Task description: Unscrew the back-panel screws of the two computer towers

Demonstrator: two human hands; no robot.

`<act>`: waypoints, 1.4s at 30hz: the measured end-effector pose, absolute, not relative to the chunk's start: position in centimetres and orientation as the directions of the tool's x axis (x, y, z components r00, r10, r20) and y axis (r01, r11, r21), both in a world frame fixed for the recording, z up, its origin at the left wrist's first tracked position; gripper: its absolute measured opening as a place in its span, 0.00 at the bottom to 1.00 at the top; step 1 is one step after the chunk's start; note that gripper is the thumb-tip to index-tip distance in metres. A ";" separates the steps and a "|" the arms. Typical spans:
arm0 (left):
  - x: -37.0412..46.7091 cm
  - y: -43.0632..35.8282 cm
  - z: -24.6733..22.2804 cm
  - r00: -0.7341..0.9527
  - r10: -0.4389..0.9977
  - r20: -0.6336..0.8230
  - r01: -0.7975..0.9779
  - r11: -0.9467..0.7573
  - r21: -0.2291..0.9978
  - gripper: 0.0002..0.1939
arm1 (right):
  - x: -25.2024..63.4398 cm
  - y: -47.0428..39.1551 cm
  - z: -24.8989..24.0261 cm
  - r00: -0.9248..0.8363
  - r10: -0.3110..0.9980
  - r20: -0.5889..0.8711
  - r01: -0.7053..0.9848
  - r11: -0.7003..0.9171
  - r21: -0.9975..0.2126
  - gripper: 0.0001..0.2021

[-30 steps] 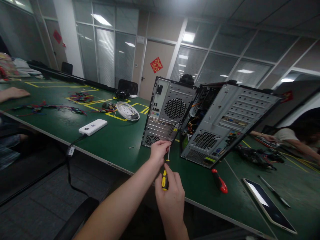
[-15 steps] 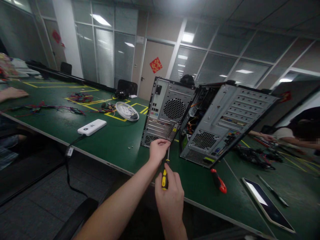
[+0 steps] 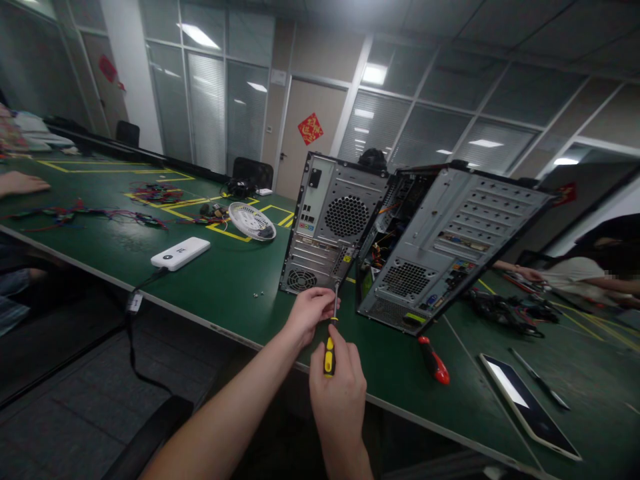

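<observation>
My right hand [image 3: 339,383] grips a screwdriver [image 3: 329,357] by its yellow-and-black handle, with the shaft pointing up and away. The tip meets the lower right of the rear panel of a computer case [image 3: 320,250], which stands upright. Close beside the shaft is my left hand [image 3: 311,312], its fingers curled together just below the tip. Whatever those fingers may pinch is hidden. A few small screws [image 3: 258,295] lie on the green table [image 3: 225,287] left of the case.
A second computer case [image 3: 425,260], open-sided, stands right of the first. Near it lie a red-handled tool [image 3: 434,361], a phone [image 3: 529,407], a thin pen-like tool [image 3: 540,379] and dark cables [image 3: 515,312]. Leftward are a white power bank [image 3: 181,254] and a white oval basket [image 3: 252,221].
My left hand has dropped slightly away from the panel, and its fingers curl lower along the shaft. The screwdriver tip shows now. My right hand keeps its grip.
</observation>
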State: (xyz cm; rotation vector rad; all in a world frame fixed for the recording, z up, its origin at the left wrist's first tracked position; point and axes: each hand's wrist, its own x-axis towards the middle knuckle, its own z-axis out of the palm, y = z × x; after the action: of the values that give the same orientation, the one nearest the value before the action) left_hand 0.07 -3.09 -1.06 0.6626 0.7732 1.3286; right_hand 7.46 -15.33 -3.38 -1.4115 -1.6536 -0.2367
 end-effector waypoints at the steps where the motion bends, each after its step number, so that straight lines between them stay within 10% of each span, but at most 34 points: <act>1: -0.2 -3.5 -1.0 0.121 0.984 -0.130 -0.577 0.176 0.797 0.12 | 7.5 -15.3 -3.3 0.078 0.684 0.726 0.856 0.327 -0.400 0.17; 10: -1.5 -5.0 -0.4 0.368 0.920 -0.135 -0.571 0.338 0.748 0.08 | 7.5 -15.4 -3.3 0.093 0.688 0.720 0.836 0.338 -0.431 0.18; 42: -1.8 -5.1 0.0 0.391 0.910 -0.138 -0.605 0.367 0.707 0.10 | 7.1 -15.7 -2.8 0.093 0.722 0.685 0.805 0.351 -0.479 0.20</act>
State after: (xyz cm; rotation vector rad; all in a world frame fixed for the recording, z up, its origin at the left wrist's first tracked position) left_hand -1.78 -5.12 -0.01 0.6206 0.5730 1.0440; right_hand 7.15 -15.68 -2.80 -1.3896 -1.6448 -0.1065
